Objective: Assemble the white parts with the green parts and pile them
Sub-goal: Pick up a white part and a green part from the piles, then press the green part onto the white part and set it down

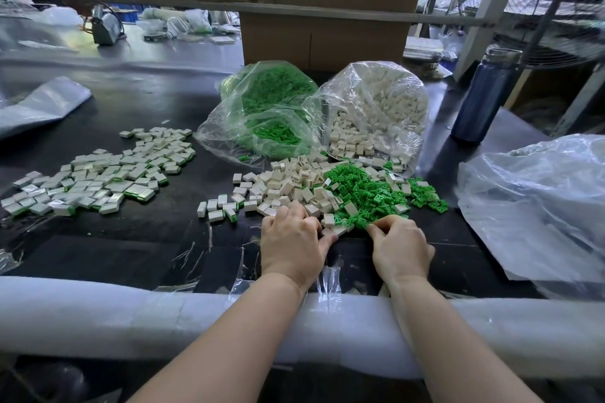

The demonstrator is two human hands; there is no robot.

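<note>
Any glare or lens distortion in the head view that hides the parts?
Head view: wide-angle bending curves the table edge and corners; glare streaks the clear bags and dark table; loose white parts and green parts stay sharp and evenly lit.

Both forearms bare up to the frame edge, no sleeves visible. Left hand (292, 244) and right hand (400, 247) ungloved. No rings, watch or wristband showing on the wrists or the visible fingers.

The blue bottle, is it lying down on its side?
No, the blue bottle stands upright on the table's far right, beside the bag of white parts.
</note>
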